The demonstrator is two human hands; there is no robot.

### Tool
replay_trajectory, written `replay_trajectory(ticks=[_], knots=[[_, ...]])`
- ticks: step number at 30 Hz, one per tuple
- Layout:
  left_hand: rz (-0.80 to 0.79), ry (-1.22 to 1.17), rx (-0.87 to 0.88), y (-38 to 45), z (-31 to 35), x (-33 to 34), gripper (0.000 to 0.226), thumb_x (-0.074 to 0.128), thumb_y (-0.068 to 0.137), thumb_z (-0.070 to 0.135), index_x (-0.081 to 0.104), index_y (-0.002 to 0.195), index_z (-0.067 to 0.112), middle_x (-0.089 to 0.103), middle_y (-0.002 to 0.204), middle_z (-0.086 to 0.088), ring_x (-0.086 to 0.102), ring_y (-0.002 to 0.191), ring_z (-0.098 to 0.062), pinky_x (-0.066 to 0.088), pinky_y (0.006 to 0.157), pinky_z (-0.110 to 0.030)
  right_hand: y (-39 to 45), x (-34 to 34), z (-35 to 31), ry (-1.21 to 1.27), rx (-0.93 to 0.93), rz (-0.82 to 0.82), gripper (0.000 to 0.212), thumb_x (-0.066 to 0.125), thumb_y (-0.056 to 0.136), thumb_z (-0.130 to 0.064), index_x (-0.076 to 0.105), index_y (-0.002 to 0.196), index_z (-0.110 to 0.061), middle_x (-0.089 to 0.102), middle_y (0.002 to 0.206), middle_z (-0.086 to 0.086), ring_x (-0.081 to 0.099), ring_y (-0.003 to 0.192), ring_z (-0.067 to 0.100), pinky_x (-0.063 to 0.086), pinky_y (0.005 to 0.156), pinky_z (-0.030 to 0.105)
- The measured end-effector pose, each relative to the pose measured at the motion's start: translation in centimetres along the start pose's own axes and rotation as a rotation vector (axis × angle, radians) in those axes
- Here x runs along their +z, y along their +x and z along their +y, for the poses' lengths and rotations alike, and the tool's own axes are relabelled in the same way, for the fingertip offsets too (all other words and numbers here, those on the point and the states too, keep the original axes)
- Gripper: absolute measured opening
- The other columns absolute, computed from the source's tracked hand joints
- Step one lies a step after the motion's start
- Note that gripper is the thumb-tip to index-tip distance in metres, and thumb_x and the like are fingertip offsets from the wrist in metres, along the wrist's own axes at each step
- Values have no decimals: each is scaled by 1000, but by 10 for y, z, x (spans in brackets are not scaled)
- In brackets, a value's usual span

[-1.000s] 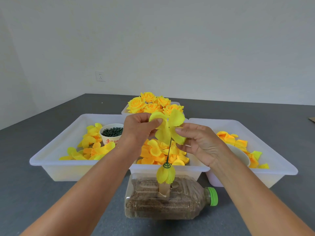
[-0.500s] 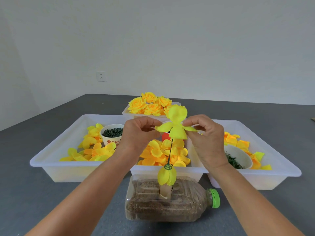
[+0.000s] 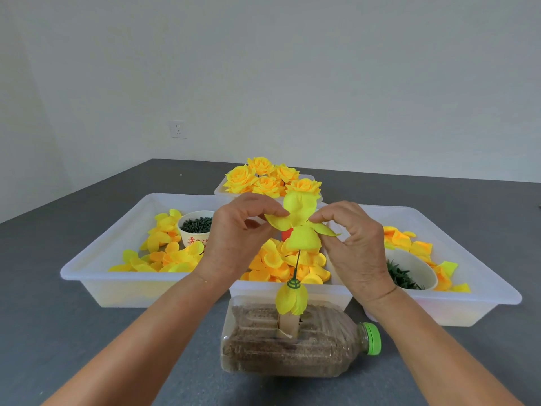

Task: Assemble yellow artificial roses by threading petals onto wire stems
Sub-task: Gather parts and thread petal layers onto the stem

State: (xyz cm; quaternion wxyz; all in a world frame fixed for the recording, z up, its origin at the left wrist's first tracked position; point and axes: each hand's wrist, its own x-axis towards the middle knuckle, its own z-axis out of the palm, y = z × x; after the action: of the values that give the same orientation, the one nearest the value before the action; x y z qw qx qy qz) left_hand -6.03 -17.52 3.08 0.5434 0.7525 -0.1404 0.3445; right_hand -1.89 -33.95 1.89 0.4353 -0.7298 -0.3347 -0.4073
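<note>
While both hands (image 3: 298, 230) pinch petals (image 3: 300, 224), cup's (image 3: 194, 234) red writing's unreadable.

Left hand (image 3: 237, 238) and right hand (image 3: 355, 247) pinching a yellow petal piece (image 3: 298, 221) atop a wire stem (image 3: 297, 263), stem rising from a sand-filled bottle (image 3: 292, 344) at the tabletop (image 3: 58, 332) near edge, petal trays (image 3: 96, 271) behind, finished roses (image 3: 263, 180) toward the far edge

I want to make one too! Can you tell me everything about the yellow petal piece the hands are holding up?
The petal piece is bright yellow, thin and cloth-like, with several rounded lobes spreading from its middle. It sits at the top of a thin dark wire stem standing upright from a sand-filled bottle. The left hand pinches one lobe, the right hand pinches the opposite one. It is held in front of the trays.
</note>
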Motion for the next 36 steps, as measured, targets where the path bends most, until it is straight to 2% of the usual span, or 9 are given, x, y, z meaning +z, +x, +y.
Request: replay_trajectory(ticks=[4, 11, 14, 17, 21, 26, 29, 31, 36], knots=[[-1, 23, 70, -3, 0, 0, 42, 74, 68, -9, 65, 77, 32, 67, 89, -2, 64, 76, -7, 48, 64, -14, -1, -3, -4, -14, -50, -43, 14, 70, 69, 3, 73, 81, -2, 66, 79, 13, 58, 77, 23, 45, 72, 24], [26, 57, 38, -2, -1, 1, 43, 73, 70, -7, 66, 73, 35, 66, 87, 6, 63, 81, -11, 50, 66, -21, -2, -6, -6, 51, -27, -104, 17, 69, 66, 1, 74, 82, -3, 65, 82, 9, 57, 81, 22, 46, 74, 25], [23, 32, 3, 1, 1, 3, 35, 75, 71, -1, 67, 70, 33, 65, 88, 5, 63, 79, -3, 50, 63, -19, 0, -6, -6, 165, 80, -106, 9, 73, 70, -7, 72, 79, -4, 63, 80, 2, 57, 79, 13, 45, 74, 16], [13, 22, -37, 5, 5, 5, 33, 76, 71, 3, 65, 67, 34, 63, 91, 8, 61, 80, 1, 49, 63, -17, 3, -5, -4, 299, 272, -158, 7, 75, 74, -2, 70, 73, -7, 63, 72, 2, 56, 69, 14, 45, 67, 18], [-21, 90, -65, 9, 6, 6, 28, 77, 73, 10, 66, 67, 35, 60, 96, 20, 59, 85, 0, 46, 69, -19, 3, -6, -3, 448, 439, -190, 13, 72, 77, -5, 71, 74, -18, 65, 62, -9, 54, 59, 4, 45, 57, 13], [-22, 21, -131, 7, 4, 6, 20, 75, 74, 5, 70, 73, 24, 67, 88, 9, 65, 80, -10, 49, 62, -14, 2, -9, -4, 546, 485, -222, 16, 70, 77, -5, 72, 77, -21, 72, 72, -11, 63, 67, 1, 48, 62, 13], [-30, 20, -143, 3, 3, 3, 22, 75, 74, 5, 70, 73, 27, 70, 84, 5, 66, 73, -17, 54, 65, -26, 0, -9, -5, 503, 445, -261, 15, 71, 77, -7, 72, 78, -22, 73, 76, -10, 65, 72, 3, 50, 67, 15], [-36, 48, -142, 1, 3, 2, 24, 75, 74, 6, 69, 73, 30, 71, 85, 3, 66, 78, -24, 55, 72, -34, -2, -10, -6, 488, 415, -284, 17, 71, 77, -6, 73, 80, -23, 73, 78, -9, 65, 74, 3, 49, 69, 15], [-50, 58, -126, -5, 5, -1, 26, 75, 73, 6, 68, 73, 31, 71, 86, 3, 65, 83, -25, 53, 76, -35, -5, -10, -5, 477, 386, -302, 19, 72, 77, -7, 73, 77, -26, 72, 75, -9, 63, 71, 4, 49, 68, 17]])
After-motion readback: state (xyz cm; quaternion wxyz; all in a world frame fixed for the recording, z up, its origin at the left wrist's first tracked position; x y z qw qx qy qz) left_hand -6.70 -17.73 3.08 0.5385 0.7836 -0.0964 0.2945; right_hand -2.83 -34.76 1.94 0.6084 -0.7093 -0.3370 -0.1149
